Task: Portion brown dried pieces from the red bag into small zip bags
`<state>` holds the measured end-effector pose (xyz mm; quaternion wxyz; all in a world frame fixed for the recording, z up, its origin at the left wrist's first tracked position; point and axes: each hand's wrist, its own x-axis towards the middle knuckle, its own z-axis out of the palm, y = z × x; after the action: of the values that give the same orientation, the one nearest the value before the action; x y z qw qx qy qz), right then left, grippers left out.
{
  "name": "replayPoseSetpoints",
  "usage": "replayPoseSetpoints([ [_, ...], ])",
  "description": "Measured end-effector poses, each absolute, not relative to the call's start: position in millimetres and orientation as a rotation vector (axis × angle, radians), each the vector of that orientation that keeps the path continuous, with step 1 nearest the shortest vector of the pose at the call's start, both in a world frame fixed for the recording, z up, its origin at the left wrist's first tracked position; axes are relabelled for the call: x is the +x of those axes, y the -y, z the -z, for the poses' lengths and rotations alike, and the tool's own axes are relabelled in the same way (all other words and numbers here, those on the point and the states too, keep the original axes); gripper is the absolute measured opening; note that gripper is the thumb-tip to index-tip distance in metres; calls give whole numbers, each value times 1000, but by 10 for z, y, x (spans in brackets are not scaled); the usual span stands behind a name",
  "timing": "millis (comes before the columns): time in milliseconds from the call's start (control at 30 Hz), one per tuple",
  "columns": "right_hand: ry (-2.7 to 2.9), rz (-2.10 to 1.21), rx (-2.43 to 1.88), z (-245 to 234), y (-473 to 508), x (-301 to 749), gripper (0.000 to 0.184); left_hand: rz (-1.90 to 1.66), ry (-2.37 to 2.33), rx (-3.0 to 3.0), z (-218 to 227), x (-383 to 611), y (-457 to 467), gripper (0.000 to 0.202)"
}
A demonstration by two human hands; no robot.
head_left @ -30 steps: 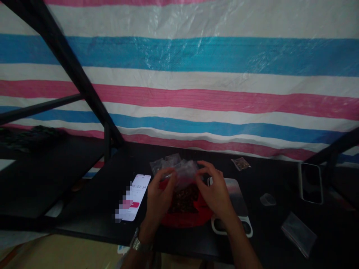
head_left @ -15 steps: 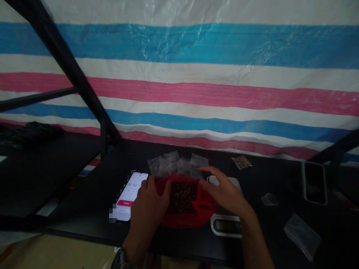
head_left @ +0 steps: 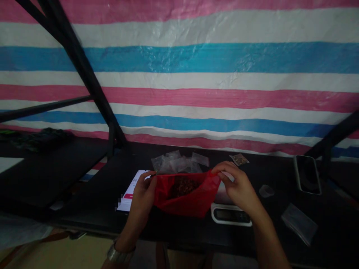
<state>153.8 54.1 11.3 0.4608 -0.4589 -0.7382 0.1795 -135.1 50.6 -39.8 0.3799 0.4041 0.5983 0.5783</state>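
Note:
A red plastic bag [head_left: 190, 200] with dark brown bits inside sits near the front of the black table [head_left: 275, 235]. My left hand [head_left: 144, 194] pinches the bag's left rim. My right hand [head_left: 238, 185] pinches its right rim, so the mouth is pulled wide between them. Just behind the bag lies a heap of small clear plastic pouches [head_left: 176, 163].
A lit phone [head_left: 131, 188] lies left of the bag, and a white digital scale [head_left: 230, 213] right of it. A small filled pouch [head_left: 239, 159], a clear cup [head_left: 266, 191], a dark phone [head_left: 307, 173] and a flat clear bag [head_left: 298, 223] lie further right. A striped tarp hangs behind.
The clear pouch I held up a second ago now lies on the heap. Both hands dropped to the red bag, took its rims and pulled it open and upward.

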Motion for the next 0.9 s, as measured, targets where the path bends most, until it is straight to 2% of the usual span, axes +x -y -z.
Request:
replayPoseSetpoints([
  [100, 1826, -414, -1072, -131, -507, 1478, 29, -1666, -1741, 1361, 382, -1380, -442, 43],
  [167, 1838, -417, -1038, -141, -469, 1378, 30, -1730, -1768, 1824, 367, -1377, -363, 34],
  [300, 1890, -440, -1046, -134, -348, 1152, 33, -1359, -1505, 2531, 442, -1292, -230, 38],
  [433, 2042, -375, -1217, -40, -262, 1098, 30, -1153, -1678, 2542, 610, -1171, -258, 44],
  [633, 1987, -312, -1378, 103, -299, 1321, 29, -949, -1958, 2384, 665, -1079, -371, 59],
  [700, 1954, -308, -1370, 106, -320, 1400, 28, -1017, -1955, 2384, 649, -1059, -377, 58],
  [900, 1690, -206, -1289, 46, -429, 1889, 22, -1560, -1699, 2491, 567, -1122, -274, 51],
])
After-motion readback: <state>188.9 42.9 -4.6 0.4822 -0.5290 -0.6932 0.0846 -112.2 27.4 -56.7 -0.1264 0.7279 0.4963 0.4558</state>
